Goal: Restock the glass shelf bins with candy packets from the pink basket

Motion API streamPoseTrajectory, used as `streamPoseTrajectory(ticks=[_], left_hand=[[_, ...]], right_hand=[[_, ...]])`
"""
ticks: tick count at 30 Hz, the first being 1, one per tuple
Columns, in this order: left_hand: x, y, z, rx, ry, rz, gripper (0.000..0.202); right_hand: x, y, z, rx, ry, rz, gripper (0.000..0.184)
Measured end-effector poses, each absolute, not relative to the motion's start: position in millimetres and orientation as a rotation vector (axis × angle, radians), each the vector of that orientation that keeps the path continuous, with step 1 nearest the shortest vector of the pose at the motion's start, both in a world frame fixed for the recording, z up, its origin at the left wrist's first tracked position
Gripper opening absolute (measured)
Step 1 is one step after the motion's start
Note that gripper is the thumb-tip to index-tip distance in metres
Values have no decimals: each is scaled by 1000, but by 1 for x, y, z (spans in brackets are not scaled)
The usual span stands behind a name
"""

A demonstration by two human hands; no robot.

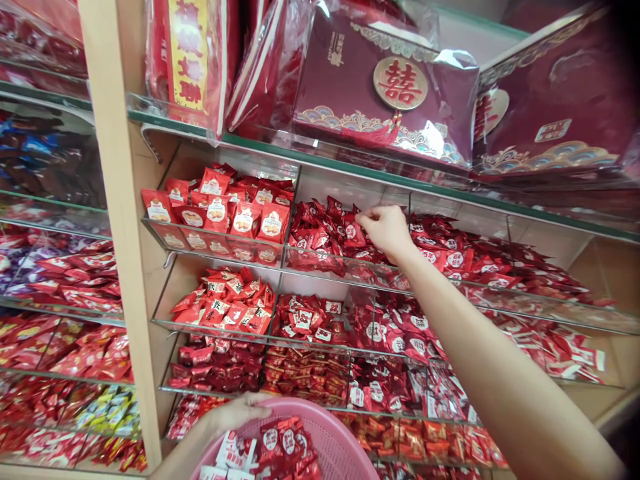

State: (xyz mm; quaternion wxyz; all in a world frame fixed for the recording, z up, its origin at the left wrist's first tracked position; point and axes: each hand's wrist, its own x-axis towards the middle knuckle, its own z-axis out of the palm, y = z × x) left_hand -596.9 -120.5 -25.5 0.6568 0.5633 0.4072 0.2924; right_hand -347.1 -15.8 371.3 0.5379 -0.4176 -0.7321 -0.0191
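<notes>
My right hand reaches into an upper clear bin of dark red wrapped candies. Its fingers are pinched on a red candy packet that still lies among the others. Low in the view, my left hand grips the rim of a pink plastic basket. Inside the basket lie several red candy packets and some white-and-red ones. The basket's lower part is cut off by the frame edge.
A glass shelf runs above the bins, bearing maroon gift boxes in clear wrap. Clear dividers part the bins of red packets. A wooden post stands left, with more candy shelves beyond it.
</notes>
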Motion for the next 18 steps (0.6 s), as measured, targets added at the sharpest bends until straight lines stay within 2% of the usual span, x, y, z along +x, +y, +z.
streamPoseTrajectory(ticks=[6, 12, 18], left_hand=[[-597, -122, -22, 1229, 975, 672, 52], [-596, -126, -15, 1236, 939, 674, 55], [-598, -124, -20, 1284, 905, 684, 49]], right_hand=[[-342, -65, 360, -591, -1402, 396, 13], [-359, -125, 278, -558, -1336, 877, 17], [-372, -134, 209, -646, -1173, 1131, 23]])
